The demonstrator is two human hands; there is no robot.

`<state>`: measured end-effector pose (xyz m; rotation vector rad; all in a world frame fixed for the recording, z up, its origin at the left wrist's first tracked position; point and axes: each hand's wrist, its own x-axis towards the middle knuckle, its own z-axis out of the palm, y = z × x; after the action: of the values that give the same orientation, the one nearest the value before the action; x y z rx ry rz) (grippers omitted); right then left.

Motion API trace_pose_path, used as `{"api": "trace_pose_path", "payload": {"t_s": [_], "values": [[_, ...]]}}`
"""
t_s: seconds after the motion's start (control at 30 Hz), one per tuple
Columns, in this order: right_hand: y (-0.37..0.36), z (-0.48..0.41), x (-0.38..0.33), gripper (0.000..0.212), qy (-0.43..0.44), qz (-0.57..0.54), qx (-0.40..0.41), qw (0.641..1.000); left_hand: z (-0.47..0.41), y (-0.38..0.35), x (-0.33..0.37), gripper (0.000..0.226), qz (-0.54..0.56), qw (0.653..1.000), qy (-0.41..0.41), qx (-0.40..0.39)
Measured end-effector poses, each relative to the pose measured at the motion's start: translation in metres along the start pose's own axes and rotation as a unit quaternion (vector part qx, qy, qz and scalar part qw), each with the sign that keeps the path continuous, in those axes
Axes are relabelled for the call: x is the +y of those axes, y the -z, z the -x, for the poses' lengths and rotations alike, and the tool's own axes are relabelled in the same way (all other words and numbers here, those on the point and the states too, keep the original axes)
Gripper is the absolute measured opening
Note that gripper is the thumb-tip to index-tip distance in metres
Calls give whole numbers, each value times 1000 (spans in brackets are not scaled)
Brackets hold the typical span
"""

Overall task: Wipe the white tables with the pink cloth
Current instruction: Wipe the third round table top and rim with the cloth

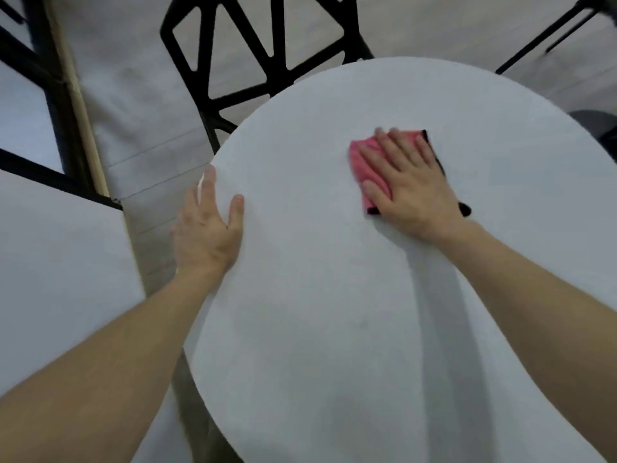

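Pressing flat, the right hand (409, 182) pins the pink cloth (369, 170) to the round white worktop (334, 312); left hand (208, 222), fingers straight, steadies its edge beside a black chair (240, 51).

I see a matt, smooth white round table (334, 262), a soft pink cloth (369, 168) with dark edging, and a matt black openwork chair (263, 51).
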<state>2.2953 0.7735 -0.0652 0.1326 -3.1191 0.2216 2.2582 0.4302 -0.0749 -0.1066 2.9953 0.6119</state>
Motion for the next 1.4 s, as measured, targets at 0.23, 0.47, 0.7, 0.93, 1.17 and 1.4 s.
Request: {"api": "trace_pose_path", "payload": {"t_s": [0.23, 0.47, 0.7, 0.93, 1.17, 1.4], "values": [[-8, -38, -55, 69, -109, -3, 5, 994, -5, -11, -10, 70, -43, 998, -10, 36], [-16, -54, -97, 65, 226, -3, -48, 973, -4, -11, -9, 69, -10, 996, 39, 78], [-9, -90, -35, 72, -189, 6, 22, 982, -3, -11, -8, 64, -9, 997, 40, 70], [-17, -94, -106, 62, 231, 23, -67, 970, 4, -7, -4, 55, 0, 998, 43, 51], [-22, -133, -147, 67, -130, 28, 19, 991, -1, -6, -5, 53, 20, 998, 35, 38], [-14, -140, -78, 65, -60, 25, 8, 998, 1, -4, -4, 55, 17, 999, 26, 17]]}}
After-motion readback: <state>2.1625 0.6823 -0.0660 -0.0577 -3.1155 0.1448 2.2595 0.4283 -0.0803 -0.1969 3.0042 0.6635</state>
